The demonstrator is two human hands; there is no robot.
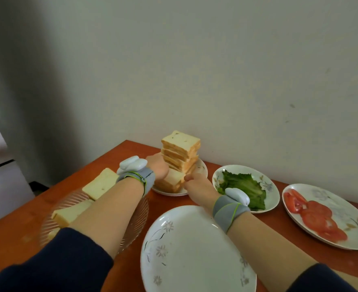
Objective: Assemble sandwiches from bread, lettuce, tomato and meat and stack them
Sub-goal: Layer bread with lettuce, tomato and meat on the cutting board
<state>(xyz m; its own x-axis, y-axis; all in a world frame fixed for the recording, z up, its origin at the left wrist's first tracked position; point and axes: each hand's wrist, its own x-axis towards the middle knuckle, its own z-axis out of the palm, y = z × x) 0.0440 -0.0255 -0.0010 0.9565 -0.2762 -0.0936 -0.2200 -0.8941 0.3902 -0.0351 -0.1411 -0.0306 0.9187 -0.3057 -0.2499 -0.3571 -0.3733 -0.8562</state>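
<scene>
Fingers [188, 177] of the right hand [197, 183] are curled in, thumb tip pressed against the near edge of the tall stack of white sandwich bread slices [181, 150], pinching its lower slices. The left hand [158, 169] lies against the stack's left side low down, its fingers hidden behind the hand, so I cannot tell whether they grip or only touch. The stack stands on a small white floral plate [202, 170] at the back of the reddish-brown wooden bench [26, 228], close to the pale wall [237, 70], and its upper part leans off line from the bottom slices. Just right of it sits a white flowered plate [272, 199] holding green lettuce leaves [243, 186], and further right an oval white plate [342, 205] carries overlapping red tomato slices [314, 216]. Nearest me, between the forearms, lies a large white plate with grey flower prints [190, 249]. Under the left forearm is a clear ribbed glass dish [131, 228] with more loose bread slices [100, 184] in it. Each wrist wears a grey band with a white pod — left wristband [136, 175], right wristband [228, 209] — and dark blue sleeves [58, 260] are pushed up the arms.
</scene>
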